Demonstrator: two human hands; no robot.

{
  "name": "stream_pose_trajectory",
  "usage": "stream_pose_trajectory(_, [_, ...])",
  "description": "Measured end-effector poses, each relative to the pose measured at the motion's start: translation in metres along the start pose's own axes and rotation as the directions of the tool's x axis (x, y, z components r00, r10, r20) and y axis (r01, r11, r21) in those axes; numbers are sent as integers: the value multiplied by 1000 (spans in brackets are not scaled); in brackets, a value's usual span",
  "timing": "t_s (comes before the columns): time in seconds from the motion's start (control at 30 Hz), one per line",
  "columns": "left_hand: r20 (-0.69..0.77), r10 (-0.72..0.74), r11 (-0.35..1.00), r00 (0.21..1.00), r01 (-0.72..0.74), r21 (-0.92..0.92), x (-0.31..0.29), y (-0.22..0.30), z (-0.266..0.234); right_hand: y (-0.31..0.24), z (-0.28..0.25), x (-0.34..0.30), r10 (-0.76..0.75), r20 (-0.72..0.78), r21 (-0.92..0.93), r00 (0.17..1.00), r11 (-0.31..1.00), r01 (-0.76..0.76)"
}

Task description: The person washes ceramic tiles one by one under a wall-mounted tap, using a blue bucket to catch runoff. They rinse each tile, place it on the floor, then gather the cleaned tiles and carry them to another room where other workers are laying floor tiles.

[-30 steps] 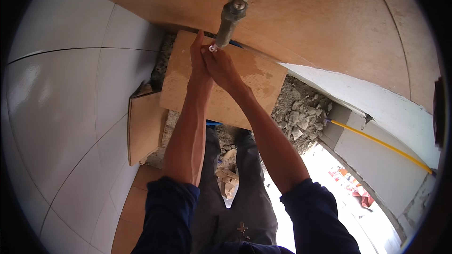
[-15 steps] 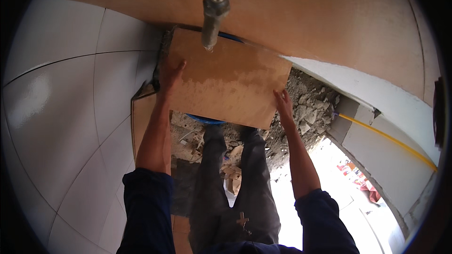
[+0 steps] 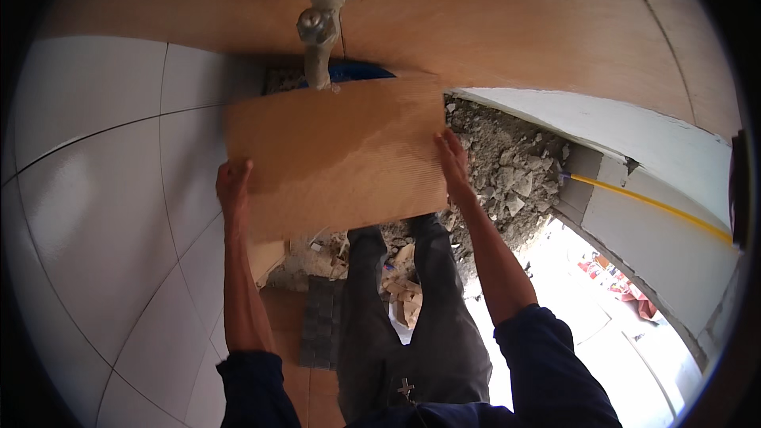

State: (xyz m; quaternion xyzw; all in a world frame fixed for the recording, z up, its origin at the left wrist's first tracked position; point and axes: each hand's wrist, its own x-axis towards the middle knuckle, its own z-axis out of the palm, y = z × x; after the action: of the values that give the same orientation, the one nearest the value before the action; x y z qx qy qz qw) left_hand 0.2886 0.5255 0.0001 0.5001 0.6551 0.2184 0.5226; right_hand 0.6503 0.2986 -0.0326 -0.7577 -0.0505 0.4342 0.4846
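Note:
Between my hands hangs a large tan tile (image 3: 341,158), darker and wet-looking over its upper part, with fine ridges on its right side. My left hand (image 3: 233,181) grips its left edge, thumb on the face turned to me. The right edge is held by my right hand (image 3: 452,160); the fingers behind the tile are hidden. Just beyond the top edge, part of a blue basin (image 3: 361,71) shows, mostly covered by the tile. A metal tap (image 3: 319,32) juts from the wall above, its spout end at the tile's top edge.
White tiles (image 3: 95,150) line the left wall, tan tiles (image 3: 507,24) the wall ahead. Rubble (image 3: 507,166) lies to the right, beside a yellow pole (image 3: 646,206). Below are a dark checkered mat (image 3: 319,325) and torn cardboard pieces (image 3: 406,301).
Both hands have brought the tile left and nearer to me, and its tilt has changed. More of the blue basin shows behind it. The view has shifted slightly too.

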Motion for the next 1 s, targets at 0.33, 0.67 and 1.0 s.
stream_pose_trajectory(0.33, [-231, -154, 987, 961, 138, -83, -119, 26, -79, -14, 85, 2, -85, 201, -56, 976, 994, 99])
stream_pose_trajectory(0.67, [-395, -284, 949, 873, 197, -247, -184, 37, -79, -40, 123, 21, -255, 334, -180, 907, 928, 327])
stream_pose_trajectory(1.0, [-358, -121, 960, 926, 17, -280, -142, 25, -75, -67, 93, 14, -170, 285, 45, 944, 986, 163])
